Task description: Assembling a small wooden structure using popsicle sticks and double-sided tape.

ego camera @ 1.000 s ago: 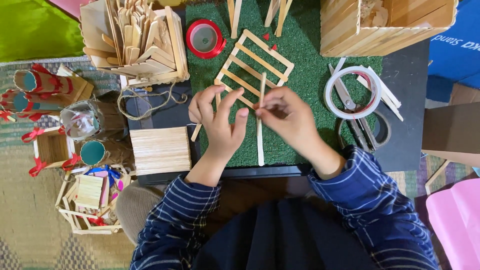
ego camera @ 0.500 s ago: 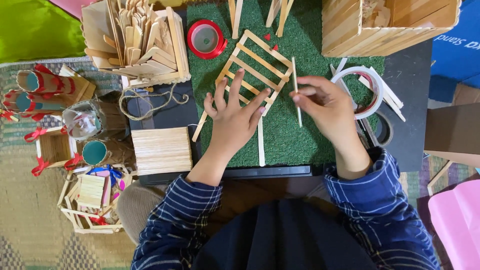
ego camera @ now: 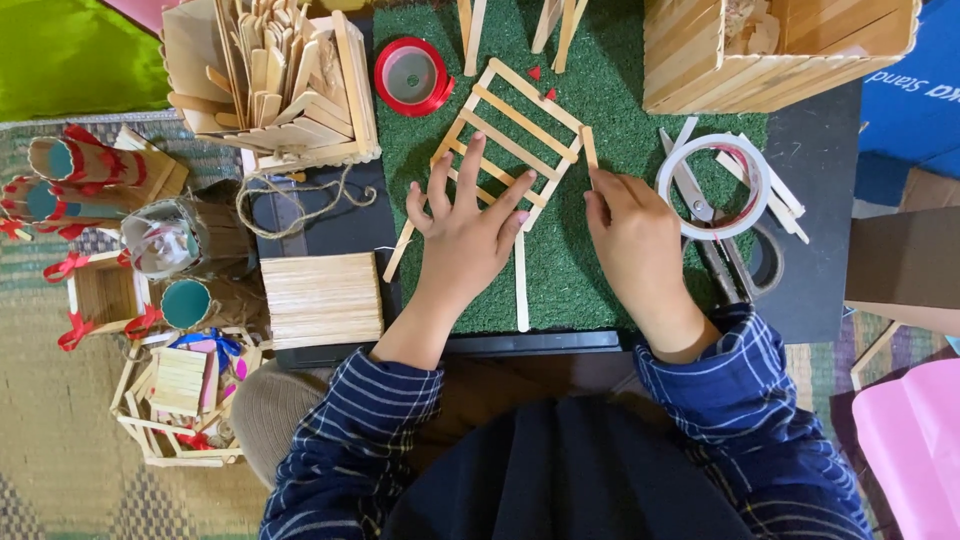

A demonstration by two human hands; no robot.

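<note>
A ladder-like frame of wooden sticks (ego camera: 512, 120) lies tilted on a green turf mat (ego camera: 600, 110). My left hand (ego camera: 465, 225) rests flat on the frame's lower part with the fingers spread. My right hand (ego camera: 632, 230) pinches a single wooden stick (ego camera: 589, 147) by its lower end and holds it against the frame's right edge. Another loose stick (ego camera: 521, 295) lies on the mat between my two hands.
A red tape roll (ego camera: 412, 76) and a pile of wooden sticks (ego camera: 270, 75) lie at the upper left. A wooden box (ego camera: 775, 45) stands upper right. A white tape ring (ego camera: 712, 185) and scissors (ego camera: 700, 200) lie right. A stick panel (ego camera: 322, 298) and small crafts (ego camera: 180, 400) sit left.
My right hand has carried the stick from the mat's middle up and right to the frame's right edge. My left hand has shifted up and flattened on the frame.
</note>
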